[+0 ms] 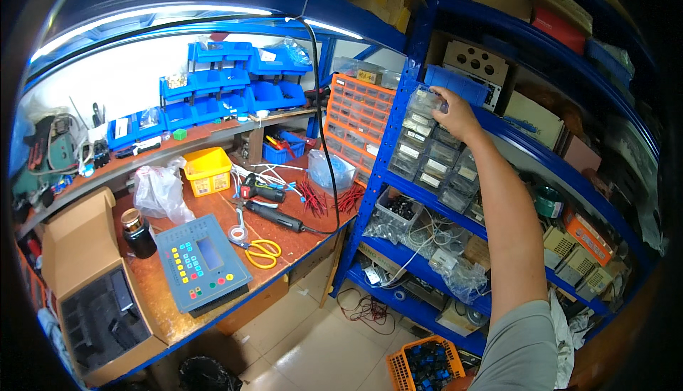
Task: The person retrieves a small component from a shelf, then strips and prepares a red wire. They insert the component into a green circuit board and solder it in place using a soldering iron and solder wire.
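Observation:
My right arm reaches up and across to the blue shelving, and my right hand [457, 115] is at a stack of small clear plastic drawers. Its fingers curl over the edge of the top clear drawer [422, 102], with the thumb lower down on the same side. Below it, several more clear drawers [435, 160] with white labels stand in rows; small parts inside are too blurred to name. My left hand is out of view.
An orange drawer cabinet [359, 120] stands left of the shelf post. On the bench lie a grey control panel [203, 259], yellow-handled scissors [263, 252], an open cardboard box [82, 241] and a yellow bin [208, 170]. An orange basket [400, 373] is on the floor.

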The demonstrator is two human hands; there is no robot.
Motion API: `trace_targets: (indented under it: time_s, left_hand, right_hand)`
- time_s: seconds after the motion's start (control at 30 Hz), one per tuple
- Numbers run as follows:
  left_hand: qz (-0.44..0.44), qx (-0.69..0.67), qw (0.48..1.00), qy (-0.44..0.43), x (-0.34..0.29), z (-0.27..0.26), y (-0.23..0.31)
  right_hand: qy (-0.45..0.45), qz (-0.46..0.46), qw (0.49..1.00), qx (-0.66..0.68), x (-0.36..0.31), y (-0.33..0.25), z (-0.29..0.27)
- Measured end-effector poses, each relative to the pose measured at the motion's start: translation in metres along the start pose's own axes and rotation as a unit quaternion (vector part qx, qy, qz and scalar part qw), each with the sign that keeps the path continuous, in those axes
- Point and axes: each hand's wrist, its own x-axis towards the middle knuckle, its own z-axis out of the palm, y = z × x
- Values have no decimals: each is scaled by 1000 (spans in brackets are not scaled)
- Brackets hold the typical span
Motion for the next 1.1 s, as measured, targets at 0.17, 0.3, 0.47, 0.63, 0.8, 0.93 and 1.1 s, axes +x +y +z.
trace_targets:
  time_s: [0.17,0.3,0.47,0.63,0.8,0.93,1.1]
  left_hand:
    - [-6,2,999,32,3,-24,-7]
    - [-10,3,999,49,4,-34,-11]
    - [-16,6,998,57,9,-40,-12]
    - [-15,6,998,65,13,-45,-14]
    - [-13,-9,997,80,9,-58,-28]
    - [-3,-32,995,94,-3,-67,-44]
    - [13,-70,993,95,-24,-79,-54]
  right_hand:
    - [6,14,999,-35,16,7,16]
    - [-13,17,995,-99,24,0,11]
    - [-12,-11,982,-187,14,-4,24]
    - [5,-14,963,-269,3,9,55]
    - [52,33,936,-347,8,25,67]
    - [27,117,946,-301,20,35,81]
    - [30,127,948,-289,16,23,84]
